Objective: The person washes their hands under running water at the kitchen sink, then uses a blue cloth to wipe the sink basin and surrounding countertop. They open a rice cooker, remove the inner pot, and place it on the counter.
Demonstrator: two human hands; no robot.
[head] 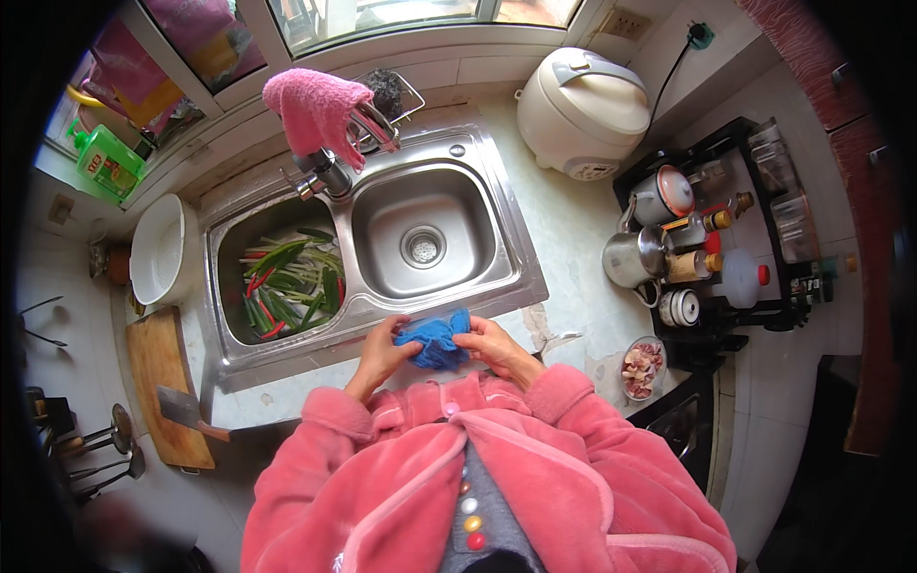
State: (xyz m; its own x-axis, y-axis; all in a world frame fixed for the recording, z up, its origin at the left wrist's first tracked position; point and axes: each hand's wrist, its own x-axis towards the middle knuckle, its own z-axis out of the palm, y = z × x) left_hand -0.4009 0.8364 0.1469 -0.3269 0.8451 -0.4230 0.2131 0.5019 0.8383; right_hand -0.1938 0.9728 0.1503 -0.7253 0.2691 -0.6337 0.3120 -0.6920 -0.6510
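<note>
A crumpled blue cloth [434, 345] is held between my two hands, close to my body at the front rim of a stainless steel double sink [458, 304]. My left hand [384, 352] pinches its left side between thumb and fingers. On the other side, my right hand [497, 345] grips the cloth's right edge. The right sink basin [380, 243] beyond holds nothing but its drain strainer [423, 246]. Green peppers, red chillies and cut green stalks [294, 279] lie in the left basin.
A pink towel [315, 107] hangs over the faucet [322, 175]. At left are a white colander [159, 247], a wooden cutting board [168, 365] and a cleaver [183, 410]. A rice cooker [584, 114], a steel kettle [634, 258] and a bowl of raw meat [642, 369] are at right.
</note>
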